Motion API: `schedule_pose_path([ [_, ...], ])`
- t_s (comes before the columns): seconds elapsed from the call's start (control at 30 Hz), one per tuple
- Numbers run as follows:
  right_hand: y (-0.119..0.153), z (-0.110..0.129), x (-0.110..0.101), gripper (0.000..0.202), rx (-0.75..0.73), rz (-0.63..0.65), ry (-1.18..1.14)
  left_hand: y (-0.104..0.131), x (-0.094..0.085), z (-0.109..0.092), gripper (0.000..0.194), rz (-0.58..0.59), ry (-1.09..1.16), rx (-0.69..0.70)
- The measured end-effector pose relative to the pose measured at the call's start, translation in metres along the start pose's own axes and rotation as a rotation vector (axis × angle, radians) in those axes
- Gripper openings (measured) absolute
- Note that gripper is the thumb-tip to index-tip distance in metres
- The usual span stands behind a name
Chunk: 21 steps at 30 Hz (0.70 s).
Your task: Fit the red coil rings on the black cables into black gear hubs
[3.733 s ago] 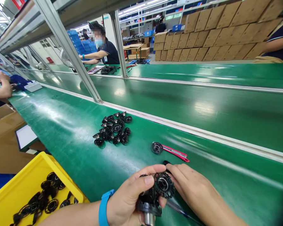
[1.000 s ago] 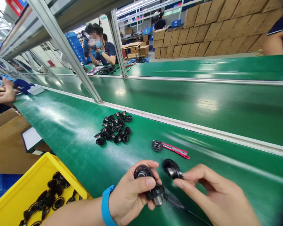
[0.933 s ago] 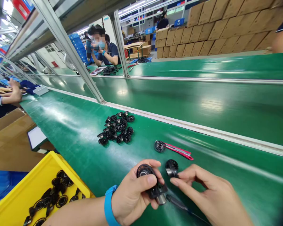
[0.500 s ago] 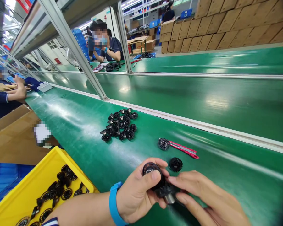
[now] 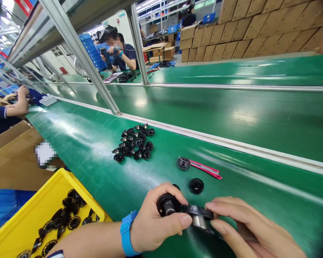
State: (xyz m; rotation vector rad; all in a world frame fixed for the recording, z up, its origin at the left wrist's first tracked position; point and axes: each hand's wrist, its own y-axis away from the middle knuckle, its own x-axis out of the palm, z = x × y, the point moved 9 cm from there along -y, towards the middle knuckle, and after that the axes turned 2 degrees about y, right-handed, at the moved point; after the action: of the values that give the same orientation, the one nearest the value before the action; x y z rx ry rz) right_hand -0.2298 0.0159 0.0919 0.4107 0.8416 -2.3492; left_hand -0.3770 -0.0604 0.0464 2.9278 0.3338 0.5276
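My left hand (image 5: 161,218), with a blue band at the wrist, is closed around black gear parts (image 5: 168,206) that have silver metal hubs. Another black gear with a silver hub (image 5: 200,221) sits between both hands, its right edge pinched by the thumb and fingers of my right hand (image 5: 239,222). Just beyond the hands a loose black gear (image 5: 196,186) lies on the green table (image 5: 97,172). A second gear (image 5: 183,163) touches the end of a red cutter knife (image 5: 206,169).
A pile of black gears (image 5: 137,141) lies mid-table. At lower left stands a yellow bin (image 5: 16,218) holding more gears, beside a cardboard box (image 5: 16,161). Metal posts (image 5: 80,57) rise behind. Other people sit at far left and across the table.
The held parts have turned, so a silver hub now shows in my left hand. My right hand has shifted slightly right and still pinches a gear.
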Motion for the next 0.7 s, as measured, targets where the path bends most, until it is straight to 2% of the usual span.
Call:
schedule_pose_path([
  [0.07,0.002,-0.01,0.005,0.03,0.105,0.006,-0.095,0.0,0.003,0.009,0.04,0.016,0.074,-0.073],
  [0.13,0.003,-0.018,0.014,0.028,0.217,0.034,-0.226,0.0,0.005,0.017,0.044,0.007,0.17,-0.147],
  [0.23,0.005,-0.025,0.03,0.02,0.39,0.139,-0.44,0.002,0.01,0.029,0.043,-0.011,0.343,-0.299],
  [0.33,0.008,-0.029,0.042,0.027,0.517,0.226,-0.594,0.007,0.018,0.036,0.04,0.031,0.431,-0.435],
  [0.43,0.011,-0.032,0.046,0.029,0.538,0.267,-0.6,0.01,0.02,0.039,0.043,0.035,0.476,-0.506],
  [0.7,0.014,-0.034,0.043,0.034,0.447,0.293,-0.497,0.015,0.023,0.04,0.044,0.006,0.576,-0.593],
])
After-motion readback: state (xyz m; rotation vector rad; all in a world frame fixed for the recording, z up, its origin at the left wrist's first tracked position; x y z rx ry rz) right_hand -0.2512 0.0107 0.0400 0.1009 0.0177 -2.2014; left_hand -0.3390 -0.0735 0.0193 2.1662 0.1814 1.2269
